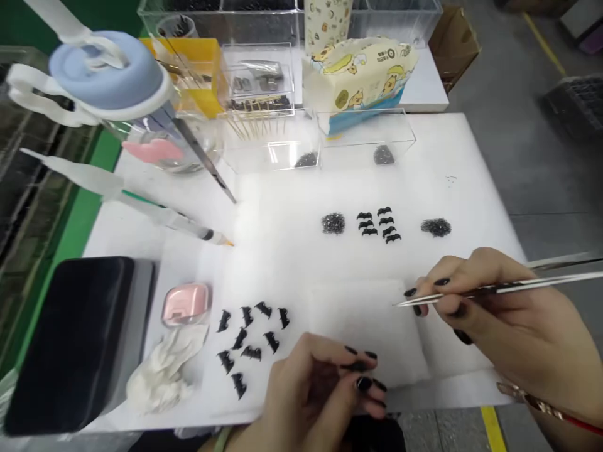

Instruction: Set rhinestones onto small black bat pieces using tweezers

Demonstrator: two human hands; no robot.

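My left hand (313,383) is near the front edge of the table, thumb and fingers pinched on a small black piece (357,366), mostly hidden by the fingertips. To the right, my right hand (499,307) grips slim metal tweezers (499,289), their tip pointing left above a white pad (362,320). Several black bat-shaped pieces (252,353) lie scattered left of my left hand. Farther back, several more small black bat-shaped pieces (370,231) are set out in two columns. A pile of tiny dark bits (333,223) sits on their left, another pile (436,227) on their right.
At left are a blue-lidded cup (108,75), a brush pen (164,216), a pink case (186,302), crumpled tissue (162,376) and a black device (70,339). Behind stand a clear divided tray (273,160), a yellow box (202,56) and a tissue pack (362,81).
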